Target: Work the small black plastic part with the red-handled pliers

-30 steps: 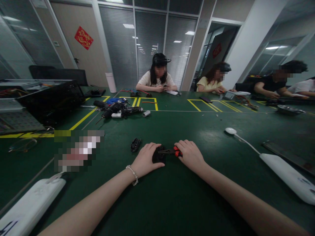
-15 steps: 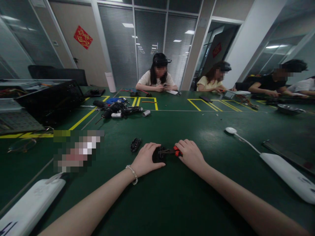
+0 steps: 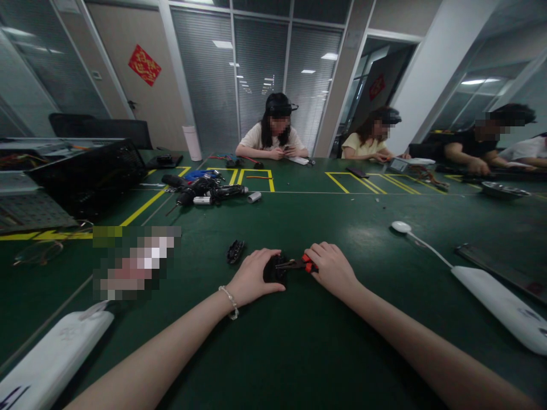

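Observation:
My left hand (image 3: 252, 276) lies curled over a small black part (image 3: 270, 270) on the green table (image 3: 299, 341), holding it down. My right hand (image 3: 332, 267) is closed on red-handled pliers (image 3: 299, 263), whose dark jaws reach left to the black part. Another small black piece (image 3: 235, 251) lies just left of my left hand, apart from it.
A white power strip (image 3: 499, 307) with a cable and round puck (image 3: 400, 226) lies to the right. Another white strip (image 3: 47, 364) sits near left. Black tools (image 3: 205, 191) are piled farther back, and a black case (image 3: 85, 173) stands left. Several people sit across the table.

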Demonstrator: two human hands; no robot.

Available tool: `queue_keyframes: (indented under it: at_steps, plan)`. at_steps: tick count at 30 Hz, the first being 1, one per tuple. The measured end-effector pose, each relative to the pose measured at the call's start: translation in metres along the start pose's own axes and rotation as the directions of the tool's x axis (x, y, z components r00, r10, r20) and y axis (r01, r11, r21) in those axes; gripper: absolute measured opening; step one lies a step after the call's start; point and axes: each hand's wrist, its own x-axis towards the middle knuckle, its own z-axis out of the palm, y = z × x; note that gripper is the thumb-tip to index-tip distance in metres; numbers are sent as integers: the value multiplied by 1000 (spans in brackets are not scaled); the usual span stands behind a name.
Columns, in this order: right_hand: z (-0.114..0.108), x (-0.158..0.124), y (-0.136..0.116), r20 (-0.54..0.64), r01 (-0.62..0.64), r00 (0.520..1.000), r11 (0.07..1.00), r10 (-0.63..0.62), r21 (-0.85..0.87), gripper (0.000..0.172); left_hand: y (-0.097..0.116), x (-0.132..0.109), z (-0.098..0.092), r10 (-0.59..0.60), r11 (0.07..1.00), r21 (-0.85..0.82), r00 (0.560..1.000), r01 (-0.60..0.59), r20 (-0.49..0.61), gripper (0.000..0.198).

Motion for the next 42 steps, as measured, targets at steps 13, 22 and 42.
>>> queue_keyframes:
  at_steps: [13, 22, 42]
  plan:
    - [4, 0, 5, -11, 26, 1000, 999, -26, 42, 33, 0, 0, -2, 15, 1000, 15, 999, -16, 40, 66]
    - [2, 1, 3, -2, 38, 999, 999, -38, 23, 35, 1, -1, 0, 11, 999, 42, 1000, -11, 7, 64]
    - [1, 3, 2, 3, 45, 999, 999, -45, 15, 34, 1, 0, 4, 10, 999, 47, 999, -8, -54, 60]
